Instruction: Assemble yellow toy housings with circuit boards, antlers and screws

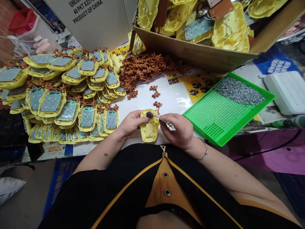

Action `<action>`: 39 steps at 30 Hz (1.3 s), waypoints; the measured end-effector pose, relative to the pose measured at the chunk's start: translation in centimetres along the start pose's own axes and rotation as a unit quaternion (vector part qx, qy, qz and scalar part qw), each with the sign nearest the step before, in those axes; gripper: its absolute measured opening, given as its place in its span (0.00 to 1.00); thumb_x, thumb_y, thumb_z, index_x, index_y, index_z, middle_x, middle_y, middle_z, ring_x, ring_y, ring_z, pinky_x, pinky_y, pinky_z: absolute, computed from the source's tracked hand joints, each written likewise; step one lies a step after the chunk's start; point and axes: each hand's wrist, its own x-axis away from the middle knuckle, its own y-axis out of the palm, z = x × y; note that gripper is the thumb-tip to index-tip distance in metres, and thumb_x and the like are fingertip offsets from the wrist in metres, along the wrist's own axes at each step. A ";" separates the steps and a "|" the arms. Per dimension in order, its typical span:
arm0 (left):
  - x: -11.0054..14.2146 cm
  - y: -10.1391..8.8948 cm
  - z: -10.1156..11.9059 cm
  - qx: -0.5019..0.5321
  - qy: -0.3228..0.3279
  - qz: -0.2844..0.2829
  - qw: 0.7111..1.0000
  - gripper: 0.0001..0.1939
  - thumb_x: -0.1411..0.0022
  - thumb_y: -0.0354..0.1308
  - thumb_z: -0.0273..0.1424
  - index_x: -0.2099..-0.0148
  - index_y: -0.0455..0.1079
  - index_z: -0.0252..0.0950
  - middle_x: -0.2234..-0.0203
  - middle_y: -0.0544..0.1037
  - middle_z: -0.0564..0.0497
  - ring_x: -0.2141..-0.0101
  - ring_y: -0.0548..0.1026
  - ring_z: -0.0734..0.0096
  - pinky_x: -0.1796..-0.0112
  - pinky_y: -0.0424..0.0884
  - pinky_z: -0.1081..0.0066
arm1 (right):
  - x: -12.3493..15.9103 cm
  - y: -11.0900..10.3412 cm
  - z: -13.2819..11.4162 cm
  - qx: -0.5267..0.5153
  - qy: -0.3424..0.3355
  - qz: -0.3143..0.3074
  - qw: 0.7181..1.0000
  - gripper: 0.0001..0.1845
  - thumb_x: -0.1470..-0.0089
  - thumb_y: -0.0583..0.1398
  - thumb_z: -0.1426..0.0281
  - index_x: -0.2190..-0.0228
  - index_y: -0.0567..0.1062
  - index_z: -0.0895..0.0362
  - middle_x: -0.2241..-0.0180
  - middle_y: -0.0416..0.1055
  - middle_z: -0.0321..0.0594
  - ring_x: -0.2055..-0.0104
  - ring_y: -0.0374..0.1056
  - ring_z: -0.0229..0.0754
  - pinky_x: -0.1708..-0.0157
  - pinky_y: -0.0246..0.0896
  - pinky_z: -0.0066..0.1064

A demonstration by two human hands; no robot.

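Observation:
A yellow plastic shell (149, 129) lies in front of me at the table's near edge, its hollow inner side facing up. My left hand (133, 123) grips it by the left rim, thumb near a dark round part (149, 114) at the top. My right hand (177, 128) is closed on a thin pale strip (168, 123), whose far end reaches toward that round part; its exact kind is unclear. Just beyond the shell lie a few loose brown antler-shaped pieces (156, 93).
Stacked yellow shells with circuit boards (87, 117) fill the left side. Behind is a heap of brown antler pieces (145, 68), then a cardboard box (190, 47) of shells. A green tray (207, 116) of small metal screws stands right, near a screwdriver (283, 123) and white box (286, 92).

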 end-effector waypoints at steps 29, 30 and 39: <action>0.3 0.1 0.2 0.034 0.019 0.013 0.999 0.18 0.59 0.72 0.33 0.62 0.79 0.34 0.70 0.82 0.50 0.71 0.77 0.70 0.69 0.69 0.73 | -0.5 0.3 0.5 0.026 -0.162 -0.062 0.985 0.11 0.38 0.58 0.75 0.56 0.78 0.57 0.60 0.82 0.41 0.55 0.77 0.42 0.56 0.80 0.37; 0.4 0.1 0.2 0.037 0.022 0.014 0.999 0.18 0.59 0.72 0.32 0.62 0.79 0.34 0.69 0.82 0.50 0.70 0.77 0.69 0.69 0.69 0.73 | -0.5 0.3 0.4 0.029 -0.163 -0.060 0.984 0.11 0.38 0.58 0.75 0.57 0.78 0.57 0.61 0.82 0.40 0.55 0.77 0.42 0.56 0.80 0.36; 0.4 -0.5 0.3 0.050 0.038 -0.010 0.998 0.18 0.57 0.74 0.35 0.63 0.79 0.34 0.70 0.82 0.50 0.67 0.79 0.67 0.65 0.71 0.72 | 0.1 0.3 0.7 -0.006 -0.169 -0.061 0.984 0.13 0.41 0.62 0.74 0.54 0.79 0.54 0.58 0.81 0.42 0.51 0.76 0.44 0.54 0.81 0.39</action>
